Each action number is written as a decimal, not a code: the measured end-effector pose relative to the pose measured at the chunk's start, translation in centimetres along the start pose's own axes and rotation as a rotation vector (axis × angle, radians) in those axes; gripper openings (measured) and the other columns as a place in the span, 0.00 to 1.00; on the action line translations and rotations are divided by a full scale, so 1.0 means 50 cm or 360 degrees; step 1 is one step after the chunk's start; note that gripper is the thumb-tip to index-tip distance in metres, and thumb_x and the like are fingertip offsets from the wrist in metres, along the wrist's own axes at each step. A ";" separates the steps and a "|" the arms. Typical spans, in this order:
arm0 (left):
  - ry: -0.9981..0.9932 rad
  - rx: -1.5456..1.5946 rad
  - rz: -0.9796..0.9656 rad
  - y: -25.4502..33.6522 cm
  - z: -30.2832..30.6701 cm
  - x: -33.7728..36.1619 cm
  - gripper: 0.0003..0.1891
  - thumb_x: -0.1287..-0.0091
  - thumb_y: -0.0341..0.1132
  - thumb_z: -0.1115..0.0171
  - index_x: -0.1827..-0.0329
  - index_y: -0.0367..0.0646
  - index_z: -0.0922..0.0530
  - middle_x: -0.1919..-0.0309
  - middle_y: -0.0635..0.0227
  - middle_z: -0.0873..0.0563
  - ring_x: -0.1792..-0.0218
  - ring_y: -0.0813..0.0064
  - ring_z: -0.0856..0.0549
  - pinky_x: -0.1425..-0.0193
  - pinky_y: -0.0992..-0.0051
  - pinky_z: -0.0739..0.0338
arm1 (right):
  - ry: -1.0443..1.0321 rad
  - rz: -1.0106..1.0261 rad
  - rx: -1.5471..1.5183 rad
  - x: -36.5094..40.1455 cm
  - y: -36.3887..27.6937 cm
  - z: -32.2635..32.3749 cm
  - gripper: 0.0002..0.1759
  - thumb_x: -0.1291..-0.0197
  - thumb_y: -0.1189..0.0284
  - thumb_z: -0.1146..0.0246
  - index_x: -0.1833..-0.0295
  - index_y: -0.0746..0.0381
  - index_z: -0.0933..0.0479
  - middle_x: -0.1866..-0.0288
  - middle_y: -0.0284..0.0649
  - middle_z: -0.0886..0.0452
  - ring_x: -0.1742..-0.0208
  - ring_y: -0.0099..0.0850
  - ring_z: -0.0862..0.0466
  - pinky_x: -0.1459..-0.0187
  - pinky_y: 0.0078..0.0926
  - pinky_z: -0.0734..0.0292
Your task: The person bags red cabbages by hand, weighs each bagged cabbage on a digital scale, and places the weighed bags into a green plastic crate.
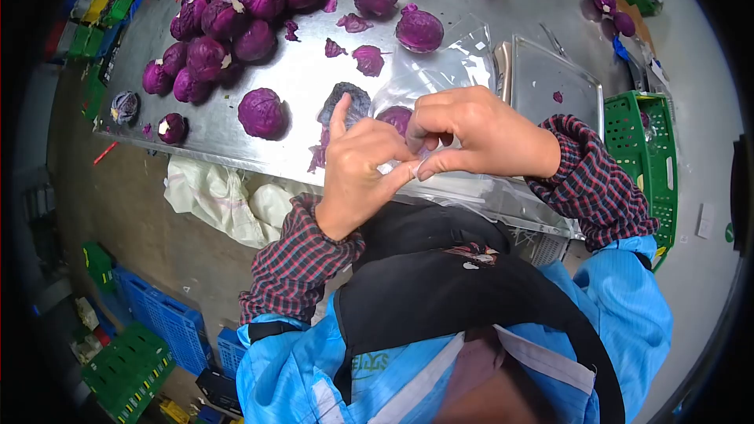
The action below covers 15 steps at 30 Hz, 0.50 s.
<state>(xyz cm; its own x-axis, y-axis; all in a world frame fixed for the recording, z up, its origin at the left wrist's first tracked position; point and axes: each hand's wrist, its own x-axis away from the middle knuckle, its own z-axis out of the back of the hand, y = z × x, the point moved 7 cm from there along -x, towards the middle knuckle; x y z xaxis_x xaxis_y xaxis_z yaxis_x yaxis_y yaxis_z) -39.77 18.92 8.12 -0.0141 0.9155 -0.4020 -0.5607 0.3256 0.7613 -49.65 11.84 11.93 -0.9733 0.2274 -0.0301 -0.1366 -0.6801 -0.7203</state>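
My left hand point(363, 166) and my right hand point(479, 132) meet near the table's front edge, both pinching thin clear plastic film point(422, 163) between thumb and fingers. The left index finger points up. Behind the fingers a purple cabbage point(395, 118) shows partly, with the rest hidden by the hands and film. Clear plastic bags point(463, 59) lie flat just beyond my right hand. A dark cabbage leaf point(345, 102) is next to my left hand, and a single red cabbage point(262, 114) sits further left.
Red cabbages point(224, 17) are piled at the back left of the metal table point(302, 55). A scale point(550, 86) stands to the right of the bags. Green crates point(640, 157) are at the right, and a white sack point(208, 192) hangs below the table's front edge.
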 end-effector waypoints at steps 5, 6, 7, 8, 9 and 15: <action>0.0008 -0.0116 -0.0054 -0.006 -0.005 0.002 0.07 0.58 0.28 0.28 0.79 0.44 0.20 0.75 0.72 0.17 0.65 0.72 0.17 0.26 0.45 0.49 | 0.0091 0.0441 0.0434 0.004 -0.036 -0.023 0.17 0.50 0.63 0.31 0.62 0.62 0.26 0.68 0.40 0.26 0.64 0.40 0.22 0.62 0.35 0.29; 0.0014 -0.0148 -0.0077 -0.007 -0.006 0.002 0.07 0.59 0.27 0.29 0.80 0.43 0.20 0.75 0.71 0.17 0.65 0.72 0.17 0.26 0.46 0.48 | 0.0056 0.0426 0.0480 0.005 -0.037 -0.031 0.16 0.50 0.63 0.32 0.62 0.62 0.26 0.67 0.40 0.26 0.63 0.40 0.22 0.61 0.36 0.29; 0.0007 -0.0150 -0.0085 -0.007 -0.007 0.003 0.07 0.59 0.27 0.29 0.80 0.43 0.20 0.75 0.71 0.17 0.65 0.72 0.17 0.26 0.46 0.48 | 0.0021 0.0408 0.0525 0.007 -0.036 -0.039 0.16 0.50 0.63 0.32 0.62 0.62 0.26 0.66 0.40 0.26 0.61 0.40 0.23 0.59 0.36 0.29; -0.0013 -0.0174 -0.0102 -0.007 -0.008 0.002 0.07 0.58 0.29 0.28 0.79 0.44 0.20 0.75 0.72 0.17 0.65 0.72 0.17 0.27 0.46 0.47 | 0.0064 0.0428 0.0440 0.011 -0.032 -0.041 0.15 0.46 0.64 0.33 0.63 0.63 0.27 0.68 0.40 0.28 0.65 0.40 0.24 0.61 0.36 0.30; -0.0031 -0.0199 -0.0121 -0.006 -0.010 0.002 0.08 0.57 0.30 0.26 0.79 0.44 0.20 0.75 0.72 0.17 0.65 0.72 0.17 0.27 0.46 0.47 | 0.0074 0.0424 0.0444 0.017 -0.035 -0.031 0.15 0.46 0.64 0.33 0.63 0.63 0.27 0.68 0.40 0.28 0.65 0.40 0.24 0.61 0.36 0.30; -0.0049 -0.0105 -0.0097 0.008 0.009 0.003 0.06 0.54 0.36 0.24 0.78 0.50 0.15 0.78 0.78 0.17 0.68 0.78 0.17 0.27 0.50 0.45 | 0.1567 0.0552 -0.1265 0.299 -0.038 0.264 0.11 0.37 0.67 0.38 0.63 0.65 0.27 0.66 0.37 0.23 0.62 0.27 0.26 0.59 0.31 0.30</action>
<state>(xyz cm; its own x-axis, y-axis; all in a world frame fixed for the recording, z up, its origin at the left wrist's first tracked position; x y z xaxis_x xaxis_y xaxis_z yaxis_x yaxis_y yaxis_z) -39.61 19.31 8.59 0.0466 0.9017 -0.4298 -0.6130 0.3655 0.7004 -66.37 7.31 22.01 -0.3479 0.7652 -0.5417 0.5667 -0.2887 -0.7717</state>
